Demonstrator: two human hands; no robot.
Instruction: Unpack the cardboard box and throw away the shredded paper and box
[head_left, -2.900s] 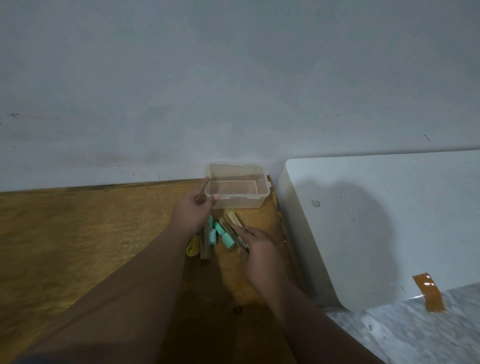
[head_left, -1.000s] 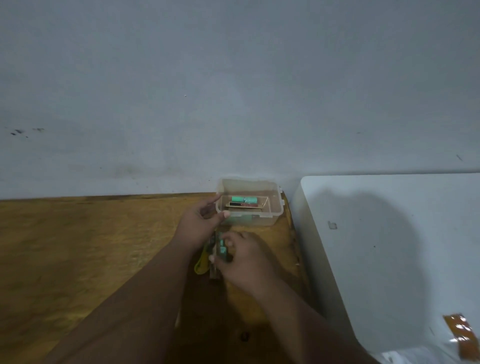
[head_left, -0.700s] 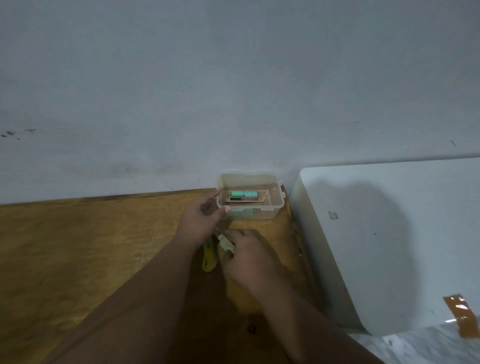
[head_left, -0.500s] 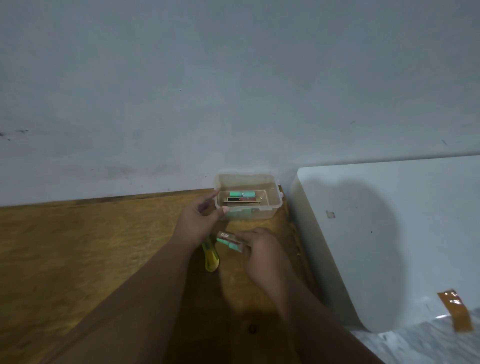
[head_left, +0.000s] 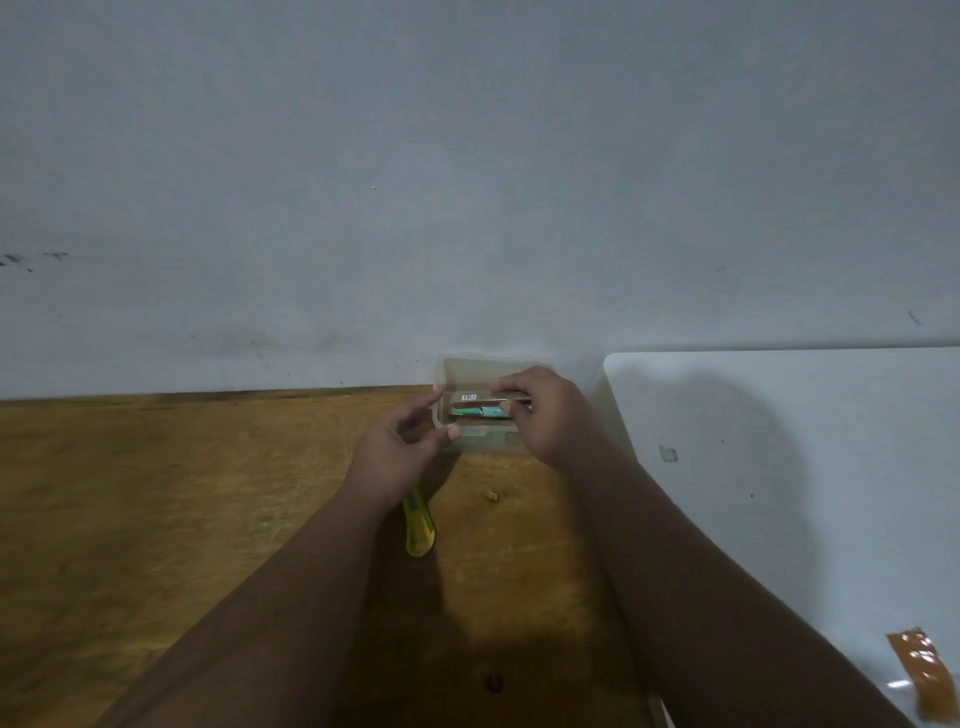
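A small clear plastic container stands on the wooden table against the wall. My left hand grips its left front corner between thumb and fingers. My right hand reaches over the container's right side, fingers closed on a small brown and green packet lying inside it. Other green items show through the container's front wall. No cardboard box or shredded paper is in view.
A yellow utility knife lies on the table under my left wrist. A small crumb lies near it. A white board with a strip of brown tape sits to the right. The grey wall stands right behind the container.
My right hand picked the last packets off the table and carried them up into the container. My left hand stayed on the container's corner. The table spot in front holds only the knife.
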